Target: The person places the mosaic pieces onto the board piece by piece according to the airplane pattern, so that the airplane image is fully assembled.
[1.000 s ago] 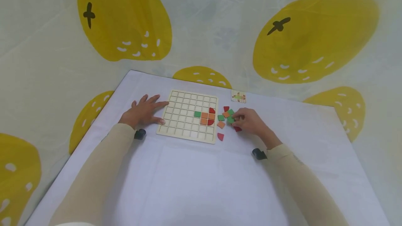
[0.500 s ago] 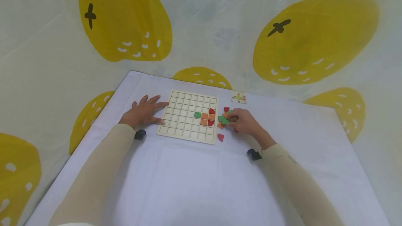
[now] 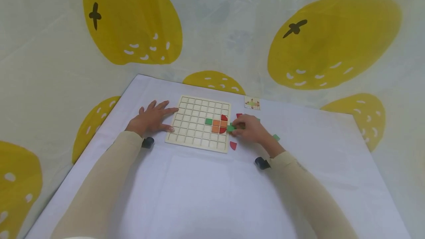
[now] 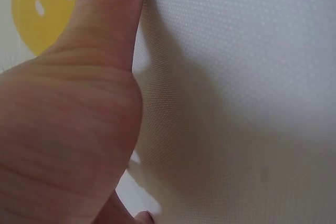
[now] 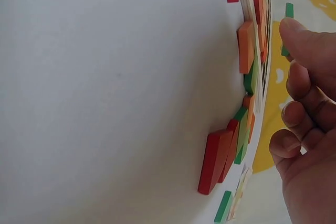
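A square wooden grid board (image 3: 189, 124) lies on the table, with a cluster of green, orange and red tiles set in cells near its right side. My left hand (image 3: 151, 119) rests at the board's left edge, fingers spread, thumb and a fingertip touching the rim. Between thumb and finger my right hand (image 3: 250, 128) pinches a green square tile (image 5: 287, 30), held above the board's right edge. In the right wrist view, loose red tiles (image 5: 215, 161), an orange tile (image 5: 245, 46) and green tiles lie on the table beside the board, partly hidden by the hand in the head view.
A small pattern card (image 3: 252, 102) lies behind the loose tiles near the table's back edge. One red quarter-round tile (image 3: 233, 145) lies by the board's right edge, and a green tile (image 3: 276, 137) sits right of the right wrist. A fruit-printed cloth (image 3: 225, 28) hangs behind.
My right hand has picked up a green tile from the loose pile and moved left with it to the board's right edge. The left hand has stayed in place.
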`<action>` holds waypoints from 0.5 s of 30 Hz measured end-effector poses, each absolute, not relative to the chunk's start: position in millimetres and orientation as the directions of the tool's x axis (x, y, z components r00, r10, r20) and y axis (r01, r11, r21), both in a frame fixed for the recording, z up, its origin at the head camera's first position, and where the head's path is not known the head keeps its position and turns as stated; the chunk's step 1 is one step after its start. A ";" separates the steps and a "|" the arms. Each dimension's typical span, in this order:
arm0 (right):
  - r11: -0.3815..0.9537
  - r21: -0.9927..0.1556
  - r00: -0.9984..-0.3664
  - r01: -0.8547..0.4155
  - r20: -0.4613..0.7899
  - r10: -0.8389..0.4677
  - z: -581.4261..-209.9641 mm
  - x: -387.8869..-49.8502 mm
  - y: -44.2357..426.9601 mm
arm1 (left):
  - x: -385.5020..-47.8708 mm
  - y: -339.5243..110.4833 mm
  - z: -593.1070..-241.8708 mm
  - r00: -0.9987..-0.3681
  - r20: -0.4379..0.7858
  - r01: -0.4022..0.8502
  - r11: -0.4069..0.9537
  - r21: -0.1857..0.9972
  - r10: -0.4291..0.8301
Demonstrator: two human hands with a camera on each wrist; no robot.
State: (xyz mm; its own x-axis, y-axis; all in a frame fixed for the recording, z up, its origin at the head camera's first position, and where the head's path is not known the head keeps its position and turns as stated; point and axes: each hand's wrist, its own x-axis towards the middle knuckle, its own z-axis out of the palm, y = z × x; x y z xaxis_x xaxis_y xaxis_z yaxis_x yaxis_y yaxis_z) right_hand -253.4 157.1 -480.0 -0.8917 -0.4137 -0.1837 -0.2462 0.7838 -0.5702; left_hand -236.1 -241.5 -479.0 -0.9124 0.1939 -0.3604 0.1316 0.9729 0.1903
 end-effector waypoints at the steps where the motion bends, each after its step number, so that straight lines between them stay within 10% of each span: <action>1: 0.783 -0.569 -0.891 -0.251 -0.179 -0.416 -479.5 -253.5 155.8 | -235.6 -241.4 -478.2 -0.912 -0.360 0.133 0.973 0.191 0.195; 15: 0.776 -0.564 -0.878 -0.283 -0.174 -0.447 -480.0 -254.1 138.2 | -234.7 -239.8 -477.4 -0.912 -0.367 0.124 0.975 0.184 0.185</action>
State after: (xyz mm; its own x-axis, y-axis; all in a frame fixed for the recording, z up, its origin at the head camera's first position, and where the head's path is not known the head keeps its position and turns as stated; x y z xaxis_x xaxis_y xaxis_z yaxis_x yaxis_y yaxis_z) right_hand -254.1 138.2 -480.0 -0.8776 -0.4467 -0.1742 -0.2827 0.7756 -0.5644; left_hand -234.7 -239.8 -477.4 -0.9118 0.1854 -0.3665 0.1242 0.9750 0.1842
